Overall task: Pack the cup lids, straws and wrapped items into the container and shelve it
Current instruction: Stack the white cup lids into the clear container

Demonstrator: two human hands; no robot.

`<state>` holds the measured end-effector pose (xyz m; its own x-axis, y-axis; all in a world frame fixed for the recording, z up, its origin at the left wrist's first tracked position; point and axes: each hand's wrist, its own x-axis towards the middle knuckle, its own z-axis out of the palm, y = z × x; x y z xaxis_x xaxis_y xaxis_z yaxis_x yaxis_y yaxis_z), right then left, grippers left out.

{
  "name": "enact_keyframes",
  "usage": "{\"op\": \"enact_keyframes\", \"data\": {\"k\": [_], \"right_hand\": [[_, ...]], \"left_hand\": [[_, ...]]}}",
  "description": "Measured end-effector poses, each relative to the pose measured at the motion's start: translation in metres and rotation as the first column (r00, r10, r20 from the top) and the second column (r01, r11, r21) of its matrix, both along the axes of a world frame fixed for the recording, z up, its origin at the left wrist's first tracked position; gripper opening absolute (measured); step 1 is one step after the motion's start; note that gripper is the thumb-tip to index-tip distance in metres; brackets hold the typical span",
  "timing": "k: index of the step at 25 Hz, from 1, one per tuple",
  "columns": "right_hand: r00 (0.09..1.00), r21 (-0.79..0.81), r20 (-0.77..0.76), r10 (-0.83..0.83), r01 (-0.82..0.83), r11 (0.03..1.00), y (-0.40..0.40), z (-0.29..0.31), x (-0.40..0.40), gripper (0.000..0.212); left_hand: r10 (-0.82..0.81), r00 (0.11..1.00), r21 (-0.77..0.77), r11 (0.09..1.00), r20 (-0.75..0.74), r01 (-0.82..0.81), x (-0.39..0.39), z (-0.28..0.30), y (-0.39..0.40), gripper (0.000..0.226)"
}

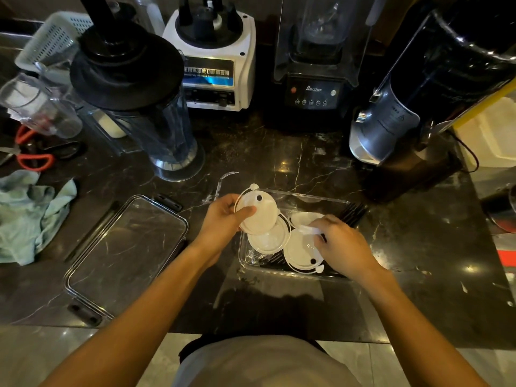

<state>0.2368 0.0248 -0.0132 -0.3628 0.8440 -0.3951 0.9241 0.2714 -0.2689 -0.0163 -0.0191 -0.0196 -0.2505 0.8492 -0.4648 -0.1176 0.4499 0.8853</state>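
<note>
Midway through packing, the left hand (223,219) is pinching a cup lid (258,212) over the container (296,272), while the right hand (343,244) is gripping, perhaps, a wrapped item (308,229); the container's cover (125,252) is lying at nine o'clock, unshelved.

A single head-worn camera is looking steeply down and forward, sitting close above the desk (307,163) near its front edge.

both forearms reach forward over the counter's near edge. the left hand (223,219) pinches with thumb on top; the right hand (342,241) curls palm-down, fingertips pinching.
</note>
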Motion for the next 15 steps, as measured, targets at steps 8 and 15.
{"op": "enact_keyframes", "data": {"k": [8,15], "right_hand": [[0.575,-0.169,-0.714,-0.400,0.412,0.895,0.007,0.022,-0.001,0.022],[0.373,-0.582,-0.700,-0.609,0.196,0.789,0.010,0.034,-0.009,0.023]], "left_hand": [[-0.017,1.000,0.012,1.000,0.014,0.017,0.004,-0.003,0.002,0.019],[-0.021,0.990,0.010,1.000,0.142,0.020,0.009,0.003,-0.002,0.020]]}}
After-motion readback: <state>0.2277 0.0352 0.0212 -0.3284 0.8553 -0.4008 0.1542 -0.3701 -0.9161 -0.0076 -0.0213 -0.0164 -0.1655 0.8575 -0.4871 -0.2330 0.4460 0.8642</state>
